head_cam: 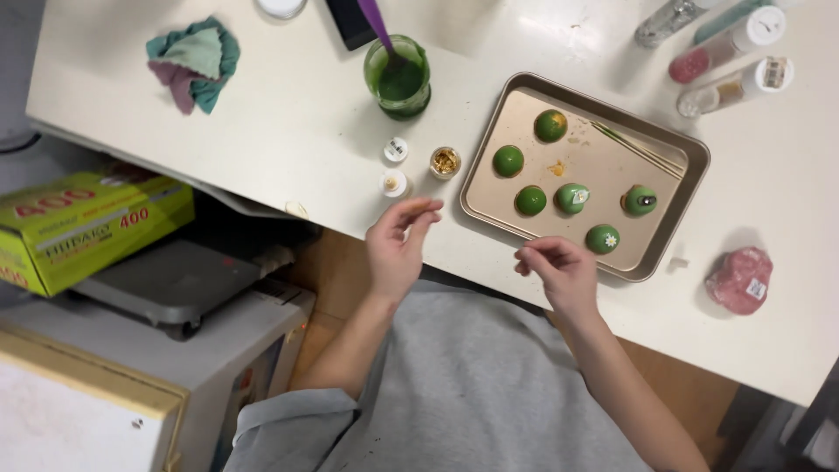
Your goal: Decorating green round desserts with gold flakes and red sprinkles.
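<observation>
White smooth table (306, 122) bears metal tray (682, 188) of glossy green domes (508, 161).

Both hands, L (395, 249) & R (559, 267), fingers pinched, hover at table edge near tray (489, 214) w/ green domes (530, 200).

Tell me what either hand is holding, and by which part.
Cannot tell: the left hand and right hand pinch fingertips together near the tray, anything held too small to see.
</observation>
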